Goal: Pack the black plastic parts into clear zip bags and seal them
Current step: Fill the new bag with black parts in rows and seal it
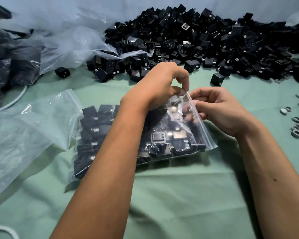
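Both grips pinch the filled zip bag (171, 144) top corner.

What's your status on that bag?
Left hand and right hand both pinching zip bag at its top corner. Bag full of black parts, seal unfinished. Nothing blocking.

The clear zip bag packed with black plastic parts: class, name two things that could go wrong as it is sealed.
1. The clear zip bag bulges with black plastic parts; both the left hand and right hand pinch only its top corner, so the zip strip may close unevenly or pop open.
2. Parts sit close to the opening and could snag in the seal.
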A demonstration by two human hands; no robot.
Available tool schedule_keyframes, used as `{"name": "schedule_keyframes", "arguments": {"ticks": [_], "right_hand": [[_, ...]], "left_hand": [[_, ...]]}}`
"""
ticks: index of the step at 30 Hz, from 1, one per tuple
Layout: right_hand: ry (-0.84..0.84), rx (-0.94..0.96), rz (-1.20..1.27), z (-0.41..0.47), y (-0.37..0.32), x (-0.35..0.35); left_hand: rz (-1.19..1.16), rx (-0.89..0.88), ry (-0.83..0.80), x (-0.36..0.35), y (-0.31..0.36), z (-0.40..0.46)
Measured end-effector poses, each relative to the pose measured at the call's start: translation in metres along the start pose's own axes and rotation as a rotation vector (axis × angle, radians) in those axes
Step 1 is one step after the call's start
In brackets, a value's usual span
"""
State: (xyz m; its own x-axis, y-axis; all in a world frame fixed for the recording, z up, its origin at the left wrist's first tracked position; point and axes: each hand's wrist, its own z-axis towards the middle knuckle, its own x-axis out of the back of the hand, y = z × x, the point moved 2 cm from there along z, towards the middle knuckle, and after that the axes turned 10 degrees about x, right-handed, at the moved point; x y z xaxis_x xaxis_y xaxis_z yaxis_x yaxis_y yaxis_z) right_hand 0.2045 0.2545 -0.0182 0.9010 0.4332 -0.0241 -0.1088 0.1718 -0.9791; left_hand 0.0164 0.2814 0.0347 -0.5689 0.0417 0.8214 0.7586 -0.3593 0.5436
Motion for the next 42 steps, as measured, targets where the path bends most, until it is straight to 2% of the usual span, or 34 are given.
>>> {"name": "schedule_keyframes", "arguments": {"ticks": [3, 7, 13, 15, 19, 20, 21, 23, 24, 25, 27, 28, 30, 33, 37, 39, 42], "right_hand": [[-0.113, -0.058, 0.046, -0.003, 0.0, -0.008], [0.003, -0.055, 0.172, -0.002, -0.008, -0.004], [-0.097, -0.062, 0.341, -0.006, -0.011, -0.017], [0.017, -0.017, 0.332, -0.002, -0.012, -0.012], [0.427, -0.016, 0.225, 0.008, -0.003, 0.007], [0.528, -0.013, 0.113, 0.011, 0.0, 0.011], [0.641, 0.01, -0.114, 0.014, 0.002, 0.017], [0.768, 0.067, -0.745, 0.025, 0.0, 0.034], [0.73, 0.06, -1.02, 0.032, -0.001, 0.041], [0.634, 0.006, -1.195, 0.04, -0.001, 0.047], [0.417, -0.162, -1.316, 0.052, 0.005, 0.056], [0.328, -0.21, -1.319, 0.055, 0.01, 0.058], [0.248, -0.158, -1.28, 0.056, 0.016, 0.058], [0.356, -0.006, -1.122, 0.042, 0.016, 0.046], [0.511, 0.042, -0.746, 0.025, 0.015, 0.026], [0.55, 0.079, -0.549, 0.019, 0.016, 0.016], [0.561, 0.15, -0.424, 0.011, 0.019, 0.006]], "left_hand": [[-0.004, 0.0, 0.005, 0.0, 0.001, -0.001], [-0.021, 0.008, 0.012, 0.001, 0.0, -0.001], [-0.022, -0.002, 0.006, 0.001, 0.0, 0.0], [-0.057, 0.011, 0.005, 0.002, -0.002, 0.0], [-0.049, 0.027, -0.014, 0.0, -0.001, 0.0], [-0.054, 0.044, -0.025, -0.001, -0.002, 0.0], [-0.059, 0.054, -0.035, -0.002, -0.003, 0.0], [-0.053, 0.058, -0.053, -0.002, -0.003, 0.0], [-0.049, 0.06, -0.056, -0.002, -0.002, 0.0], [-0.05, 0.06, -0.058, -0.003, -0.002, 0.001], [-0.057, 0.062, -0.057, -0.002, -0.002, 0.001], [-0.062, 0.068, -0.057, -0.002, -0.004, 0.001], [-0.066, 0.077, -0.056, -0.002, -0.006, 0.002], [-0.041, 0.092, -0.064, -0.001, -0.007, 0.002], [-0.022, 0.104, -0.114, -0.003, -0.009, 0.001], [-0.036, 0.118, -0.152, -0.005, -0.009, 0.0], [-0.04, 0.133, -0.183, -0.006, -0.01, -0.002]]}}
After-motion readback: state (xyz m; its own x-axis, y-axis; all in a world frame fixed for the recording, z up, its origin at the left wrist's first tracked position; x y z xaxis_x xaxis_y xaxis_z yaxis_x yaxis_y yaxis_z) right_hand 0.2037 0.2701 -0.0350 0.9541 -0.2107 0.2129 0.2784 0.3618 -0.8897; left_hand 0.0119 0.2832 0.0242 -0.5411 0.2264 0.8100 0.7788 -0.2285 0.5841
